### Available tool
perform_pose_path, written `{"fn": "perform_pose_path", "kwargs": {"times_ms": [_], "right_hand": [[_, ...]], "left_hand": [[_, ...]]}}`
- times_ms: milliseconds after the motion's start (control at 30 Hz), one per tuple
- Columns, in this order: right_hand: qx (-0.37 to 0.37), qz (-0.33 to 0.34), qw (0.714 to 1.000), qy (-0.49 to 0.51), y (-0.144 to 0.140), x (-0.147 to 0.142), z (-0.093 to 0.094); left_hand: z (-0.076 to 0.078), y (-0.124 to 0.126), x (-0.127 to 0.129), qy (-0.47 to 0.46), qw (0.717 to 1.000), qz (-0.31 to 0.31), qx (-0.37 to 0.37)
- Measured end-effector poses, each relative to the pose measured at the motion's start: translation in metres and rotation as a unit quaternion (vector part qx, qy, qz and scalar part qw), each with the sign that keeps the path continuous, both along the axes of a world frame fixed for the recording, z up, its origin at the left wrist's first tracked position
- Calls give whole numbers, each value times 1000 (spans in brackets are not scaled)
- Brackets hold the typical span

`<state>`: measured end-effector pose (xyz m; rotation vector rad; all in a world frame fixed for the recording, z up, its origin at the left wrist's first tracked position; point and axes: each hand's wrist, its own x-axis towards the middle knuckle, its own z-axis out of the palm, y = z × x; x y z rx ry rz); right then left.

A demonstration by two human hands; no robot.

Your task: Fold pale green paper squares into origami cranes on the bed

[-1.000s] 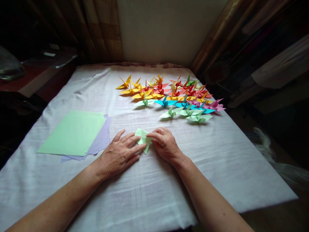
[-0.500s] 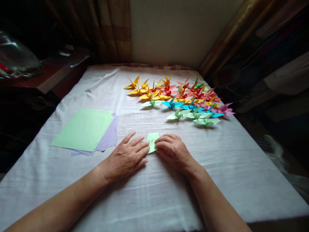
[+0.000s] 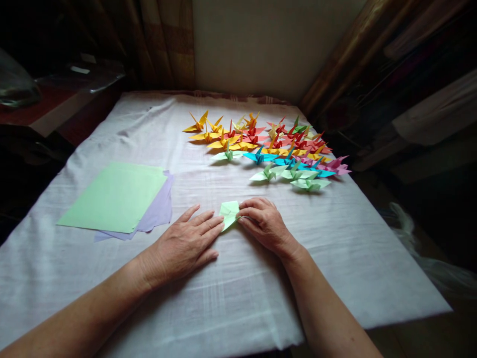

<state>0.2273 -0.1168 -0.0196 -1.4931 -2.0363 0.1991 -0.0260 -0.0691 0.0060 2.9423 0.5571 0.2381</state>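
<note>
Between both hands' fingers, folded green paper [image 3: 229, 213], flat left hand [image 3: 185, 245] beside, right hand [image 3: 263, 224] pinching it

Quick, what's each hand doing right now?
Left hand: open, flat, fingertips on the folded green paper.
Right hand: fingers curled, pressing the paper's edge.

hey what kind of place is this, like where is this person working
Probably a room in a home, used as a paper-folding spot. A white cloth covers the work surface, curtains hang behind it, and rows of coloured paper cranes sit beside a stack of paper sheets.
</note>
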Motion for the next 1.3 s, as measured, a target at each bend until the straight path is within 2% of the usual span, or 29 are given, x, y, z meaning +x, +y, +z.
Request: {"fn": "perform_pose_path", "kwargs": {"times_ms": [200, 400, 633, 1300], "right_hand": [[-7, -64, 998, 25, 2, -14, 1], [-22, -96, 995, 22, 2, -20, 1], [-27, -111, 993, 31, 3, -25, 2], [-36, -153, 987, 11, 1, -35, 3]], "left_hand": [[-5, 5, -2, -21, 999, 3, -25], [-3, 6, -2, -9, 1000, -3, -24], [1, 7, -1, -8, 1000, -16, 0], [1, 3, 0, 6, 1000, -11, 2]]}}
